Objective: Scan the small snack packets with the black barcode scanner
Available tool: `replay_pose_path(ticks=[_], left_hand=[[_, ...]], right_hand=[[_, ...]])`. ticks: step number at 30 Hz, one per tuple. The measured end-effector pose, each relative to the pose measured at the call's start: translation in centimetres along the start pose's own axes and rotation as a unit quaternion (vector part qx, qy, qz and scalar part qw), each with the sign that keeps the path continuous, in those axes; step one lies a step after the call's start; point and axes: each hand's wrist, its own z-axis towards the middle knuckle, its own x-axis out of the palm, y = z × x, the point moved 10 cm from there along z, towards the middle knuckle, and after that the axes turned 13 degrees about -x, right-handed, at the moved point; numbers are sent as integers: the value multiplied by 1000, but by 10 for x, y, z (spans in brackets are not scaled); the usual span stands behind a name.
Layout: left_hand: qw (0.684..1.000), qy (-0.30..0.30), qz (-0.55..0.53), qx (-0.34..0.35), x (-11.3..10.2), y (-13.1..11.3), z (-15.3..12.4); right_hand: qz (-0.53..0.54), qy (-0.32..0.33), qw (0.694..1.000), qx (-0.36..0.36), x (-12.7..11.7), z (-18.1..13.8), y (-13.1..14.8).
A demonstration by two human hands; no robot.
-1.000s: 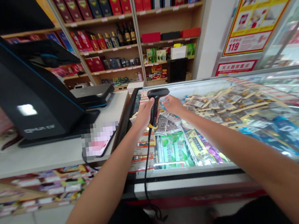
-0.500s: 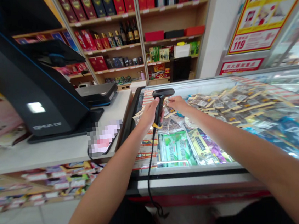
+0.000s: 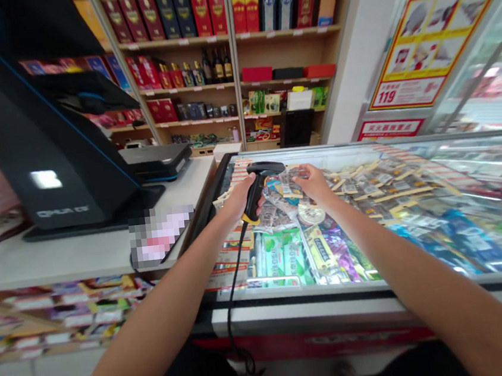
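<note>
My left hand (image 3: 240, 202) is wrapped round the grip of a black and yellow handheld barcode scanner (image 3: 267, 167). Its head points right, and a black cable (image 3: 237, 285) hangs from the handle down past the freezer's front edge. Close in front of the scanner, my right hand (image 3: 317, 184) pinches a small clear packet (image 3: 289, 179) with its fingertips; the packet's contents are too blurred to name. Both hands are above the glass top of a chest freezer (image 3: 316, 292). Many similar packets (image 3: 384, 177) with cream-coloured strips are spread to the right of my right hand.
On the left, a white counter (image 3: 82, 253) carries a black checkout terminal (image 3: 64, 166), a flat black device (image 3: 158, 160) and a blurred-out phone (image 3: 162, 239). Green packs (image 3: 280, 259) show under the freezer's glass. Shelves of boxes and bottles (image 3: 218, 66) stand behind.
The view has shifted a little. My right hand has moved right, slightly away from the scanner, and the packet at its fingertips shows more clearly. My left hand still grips the scanner.
</note>
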Motion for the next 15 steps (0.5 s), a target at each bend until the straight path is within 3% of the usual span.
replay_pose_path(ticks=[15], left_hand=[[1000,-10,29,7,-2,-3,2]], right_hand=[[4,6,1000,5,-4,2,-3]])
